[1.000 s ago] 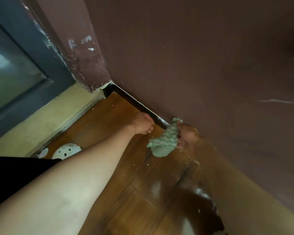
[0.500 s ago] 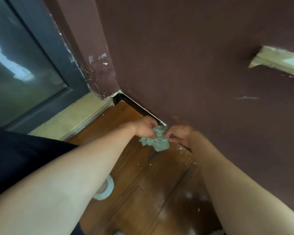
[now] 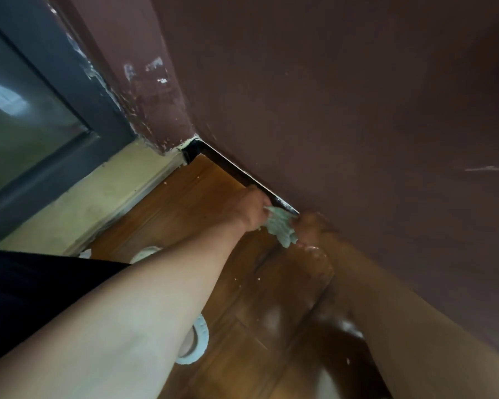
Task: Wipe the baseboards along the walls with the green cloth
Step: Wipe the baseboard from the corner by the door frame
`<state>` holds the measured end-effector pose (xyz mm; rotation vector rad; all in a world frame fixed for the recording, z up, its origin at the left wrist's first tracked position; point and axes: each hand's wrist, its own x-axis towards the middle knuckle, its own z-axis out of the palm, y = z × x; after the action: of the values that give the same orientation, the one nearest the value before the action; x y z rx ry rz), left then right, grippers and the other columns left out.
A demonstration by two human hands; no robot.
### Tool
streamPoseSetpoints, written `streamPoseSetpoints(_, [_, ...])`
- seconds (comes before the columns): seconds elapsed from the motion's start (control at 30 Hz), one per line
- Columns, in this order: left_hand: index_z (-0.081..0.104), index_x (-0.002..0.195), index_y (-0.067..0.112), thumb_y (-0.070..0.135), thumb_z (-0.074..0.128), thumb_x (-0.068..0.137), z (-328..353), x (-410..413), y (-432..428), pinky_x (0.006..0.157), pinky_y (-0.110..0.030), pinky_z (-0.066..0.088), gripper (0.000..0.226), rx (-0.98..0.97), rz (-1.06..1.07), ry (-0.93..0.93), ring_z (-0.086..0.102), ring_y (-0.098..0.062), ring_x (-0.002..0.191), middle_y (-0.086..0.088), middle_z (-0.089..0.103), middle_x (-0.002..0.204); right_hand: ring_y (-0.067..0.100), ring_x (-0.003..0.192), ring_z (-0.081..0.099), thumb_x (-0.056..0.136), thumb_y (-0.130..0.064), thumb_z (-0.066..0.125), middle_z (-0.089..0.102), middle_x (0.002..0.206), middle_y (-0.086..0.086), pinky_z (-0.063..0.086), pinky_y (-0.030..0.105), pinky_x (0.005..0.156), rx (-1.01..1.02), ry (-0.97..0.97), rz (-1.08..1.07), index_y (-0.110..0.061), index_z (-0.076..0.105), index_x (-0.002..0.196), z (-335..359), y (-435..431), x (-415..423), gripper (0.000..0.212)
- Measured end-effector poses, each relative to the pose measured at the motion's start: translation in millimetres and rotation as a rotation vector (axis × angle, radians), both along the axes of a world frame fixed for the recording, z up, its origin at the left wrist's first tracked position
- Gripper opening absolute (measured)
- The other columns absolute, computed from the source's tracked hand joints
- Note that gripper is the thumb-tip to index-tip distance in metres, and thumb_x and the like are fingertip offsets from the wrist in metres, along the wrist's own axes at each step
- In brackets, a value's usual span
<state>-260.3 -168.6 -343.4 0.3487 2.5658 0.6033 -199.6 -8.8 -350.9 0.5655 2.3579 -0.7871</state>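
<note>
No writing, label, brand or number can be read on the wall [image 3: 329, 96], floor [image 3: 202, 197] or green cloth [image 3: 281, 227].

The cloth [image 3: 281, 226] is pale green and nubby, bunched into a crumpled wad. It hangs just in front of the baseboard [image 3: 228, 167], its top corner pinched in the left hand [image 3: 252, 208] and its other edge against the blurred right hand [image 3: 308, 226], whose grip cannot be made out. The baseboard is a dark strip with a thin pale top edge, running along the foot of the brown wall to the corner.
</note>
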Motion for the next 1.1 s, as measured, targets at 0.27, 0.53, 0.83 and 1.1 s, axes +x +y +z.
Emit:
streamPoseSetpoints(0.27, [0.057, 0.108, 0.023, 0.009, 0.053, 0.100, -41, -30, 9, 0.085, -0.043, 0.062, 0.016, 0.372, 0.713, -0.423, 0.071, -0.029, 0.101, -0.014, 0.070, 0.116, 0.021, 0.059, 0.070, 0.095, -0.057, 0.050, 0.071, 0.079, 0.010, 0.060, 0.039, 0.066, -0.247, -0.049, -0.161, -0.016, 0.058, 0.097, -15, 11, -10, 0.041])
streamPoseSetpoints(0.53, [0.061, 0.097, 0.021, 0.004, 0.054, 0.099, -74, -62, 35, 0.097, -0.045, 0.057, 0.019, 0.757, 1.144, -0.362, 0.066, -0.029, 0.103, -0.008, 0.066, 0.111, 0.017, 0.059, 0.064, 0.096, -0.053, 0.053, 0.067, 0.084, 0.003, 0.051, 0.023, 0.058, -0.332, -0.188, -0.146, -0.018, 0.059, 0.108, -34, 49, 9, 0.038])
streamPoseSetpoints(0.83, [0.062, 0.124, 0.002, 0.001, 0.066, 0.088, -100, -26, 74, 0.099, -0.043, 0.056, 0.036, 0.552, 0.839, -0.489, 0.068, -0.034, 0.113, -0.018, 0.067, 0.127, 0.019, 0.064, 0.063, 0.098, -0.043, 0.053, 0.068, 0.085, 0.005, 0.049, 0.022, 0.057, -0.301, -0.188, -0.172, -0.023, 0.060, 0.091, -44, 50, 25, 0.022])
streamPoseSetpoints(1.1, [0.054, 0.126, 0.012, 0.023, 0.072, 0.084, -105, -66, 38, 0.091, -0.039, 0.060, 0.047, 0.512, 1.052, -0.296, 0.071, -0.027, 0.103, -0.010, 0.068, 0.123, 0.016, 0.060, 0.064, 0.097, -0.034, 0.056, 0.068, 0.078, 0.001, 0.048, 0.024, 0.058, -0.336, -0.188, -0.260, -0.023, 0.065, 0.091, -55, 61, 32, 0.016])
